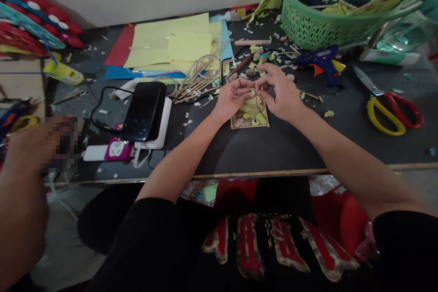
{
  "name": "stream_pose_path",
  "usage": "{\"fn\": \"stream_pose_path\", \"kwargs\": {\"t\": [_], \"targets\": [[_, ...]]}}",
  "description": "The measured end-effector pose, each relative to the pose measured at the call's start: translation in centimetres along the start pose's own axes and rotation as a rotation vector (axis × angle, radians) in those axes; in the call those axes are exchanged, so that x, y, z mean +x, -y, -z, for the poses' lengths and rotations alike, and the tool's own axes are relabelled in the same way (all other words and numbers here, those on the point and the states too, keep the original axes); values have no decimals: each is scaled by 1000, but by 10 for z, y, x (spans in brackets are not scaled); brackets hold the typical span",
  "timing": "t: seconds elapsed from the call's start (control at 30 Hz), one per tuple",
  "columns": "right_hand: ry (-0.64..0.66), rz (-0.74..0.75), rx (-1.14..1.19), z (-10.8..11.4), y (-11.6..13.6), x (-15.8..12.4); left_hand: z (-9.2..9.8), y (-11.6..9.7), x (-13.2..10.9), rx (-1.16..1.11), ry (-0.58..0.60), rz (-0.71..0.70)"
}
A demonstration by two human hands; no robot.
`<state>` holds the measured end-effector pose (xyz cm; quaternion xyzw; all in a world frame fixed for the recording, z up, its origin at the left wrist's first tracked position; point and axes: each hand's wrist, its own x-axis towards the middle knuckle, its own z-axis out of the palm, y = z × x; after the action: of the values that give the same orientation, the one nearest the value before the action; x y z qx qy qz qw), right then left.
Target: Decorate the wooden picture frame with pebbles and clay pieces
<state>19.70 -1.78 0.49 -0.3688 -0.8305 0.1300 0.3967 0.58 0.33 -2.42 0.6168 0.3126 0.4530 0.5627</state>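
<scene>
My left hand [230, 98] and my right hand [281, 91] meet above a small square craft frame [250, 118] on the dark table. The frame holds pale pebbles and yellow pieces, with a thin red thread across it. Both hands pinch a tiny object between thumb and fingertips, right over the frame's far edge. What exactly they pinch is too small to name.
A black phone [143, 110] lies on a white power bank at the left. Thin wooden sticks [195, 84], yellow paper sheets [174, 43], a blue glue gun [323, 61], red-and-yellow scissors [393, 109] and a green basket [325, 18] surround the work. Another person's arm [20, 182] reaches in at far left.
</scene>
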Motion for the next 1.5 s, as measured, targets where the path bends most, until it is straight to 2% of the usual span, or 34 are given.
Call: {"fn": "stream_pose_path", "kwargs": {"t": [0.13,0.3,0.7,0.97,1.17,1.3,1.5], "targets": [[-81,-26,3,-6,0,-3,1,1,2,-22,-7,-34],[-45,-49,67,-10,-2,-5,1,0,2,-28,6,-12],[-56,-68,125,-13,-7,-6,0,3,-3,-25,-12,58],[-126,3,39,-15,-5,-3,1,1,-2,-55,-1,73],[-90,-34,16,-17,-3,-6,2,1,-4,-60,51,99],[-66,-64,-12,-17,-4,-8,2,4,-5,-74,29,120],[-106,-28,-42,-18,-3,-9,1,0,-6,-24,31,112]]}}
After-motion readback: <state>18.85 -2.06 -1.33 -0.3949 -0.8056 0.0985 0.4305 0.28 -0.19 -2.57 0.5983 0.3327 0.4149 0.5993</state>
